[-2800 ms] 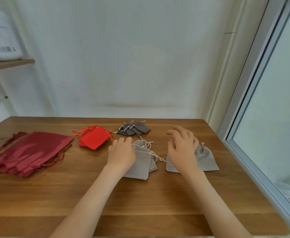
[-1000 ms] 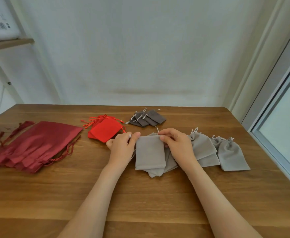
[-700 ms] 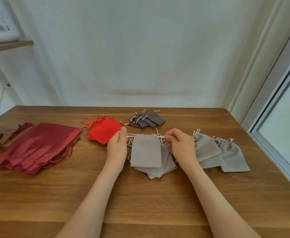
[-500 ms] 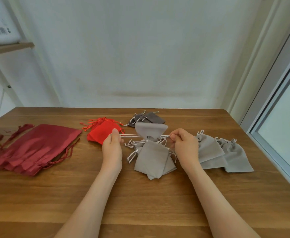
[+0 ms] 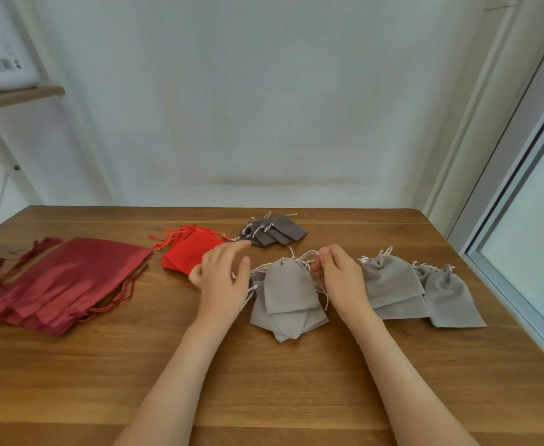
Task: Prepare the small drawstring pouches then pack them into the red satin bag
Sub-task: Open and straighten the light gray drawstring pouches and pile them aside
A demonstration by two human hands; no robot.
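Head view: red satin bag (image 5: 64,281) lies far left on the tabletop (image 5: 264,381). Left hand (image 5: 222,278) hovers, fingers (image 5: 232,249) spread, holding nothing; grey pouch (image 5: 288,286) tops a loose pile (image 5: 283,323) (cords tangled), right hand (image 5: 341,278) pinching its cord (image 5: 306,255). One-sided tugging could drag the pile askew.

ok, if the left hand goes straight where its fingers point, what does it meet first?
Most likely the pile of small dark grey velvet drawstring pouches, just beyond the fingertips of the left hand; the hand's height over them is unclear.
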